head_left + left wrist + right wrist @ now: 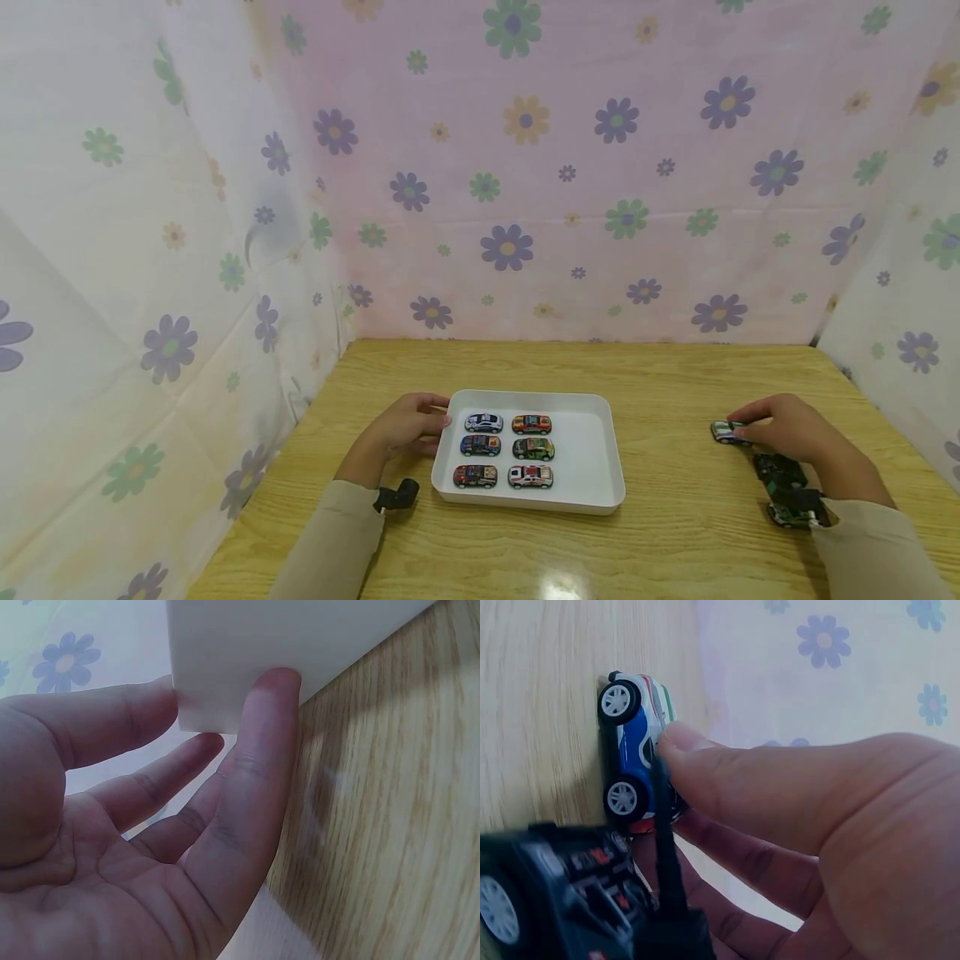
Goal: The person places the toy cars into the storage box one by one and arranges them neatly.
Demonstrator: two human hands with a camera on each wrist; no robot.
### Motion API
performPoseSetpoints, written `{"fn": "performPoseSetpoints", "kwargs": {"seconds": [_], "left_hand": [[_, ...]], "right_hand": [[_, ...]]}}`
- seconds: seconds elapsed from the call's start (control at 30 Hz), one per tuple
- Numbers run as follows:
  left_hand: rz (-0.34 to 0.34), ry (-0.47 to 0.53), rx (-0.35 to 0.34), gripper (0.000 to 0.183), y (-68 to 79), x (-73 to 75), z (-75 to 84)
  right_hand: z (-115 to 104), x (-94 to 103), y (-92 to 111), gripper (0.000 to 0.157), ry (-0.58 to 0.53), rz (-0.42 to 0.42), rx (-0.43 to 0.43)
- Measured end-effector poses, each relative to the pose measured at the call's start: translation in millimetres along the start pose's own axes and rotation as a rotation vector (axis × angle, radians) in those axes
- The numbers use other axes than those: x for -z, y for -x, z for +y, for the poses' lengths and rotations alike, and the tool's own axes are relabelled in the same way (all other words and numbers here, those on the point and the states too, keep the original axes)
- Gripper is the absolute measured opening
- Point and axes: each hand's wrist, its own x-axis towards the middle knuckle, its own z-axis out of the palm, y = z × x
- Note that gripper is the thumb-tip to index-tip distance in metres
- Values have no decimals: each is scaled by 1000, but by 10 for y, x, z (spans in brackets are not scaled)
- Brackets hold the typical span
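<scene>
My right hand pinches a small white-and-blue toy car at the right of the table. In the right wrist view, the thumb lies against its side, with other fingers partly hidden behind it. The car's wheels face the wooden tabletop. My left hand touches the left side of a white tray; fingertips rest against its outer wall in the left wrist view. Inside the tray, several toy cars stand in two columns, among them a white one and a red-and-white one.
Dark toy cars sit under and beside my right wrist, one of them large in the right wrist view. Flower-patterned cloth borders the wooden table at the back and sides.
</scene>
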Motion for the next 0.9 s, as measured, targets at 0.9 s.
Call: {"fn": "performPoseSetpoints", "kwargs": {"seconds": [0.9], "left_hand": [[-6, 4, 2, 46, -7, -2, -11]], "right_hand": [[-147, -75, -69, 33, 101, 46, 42]]}}
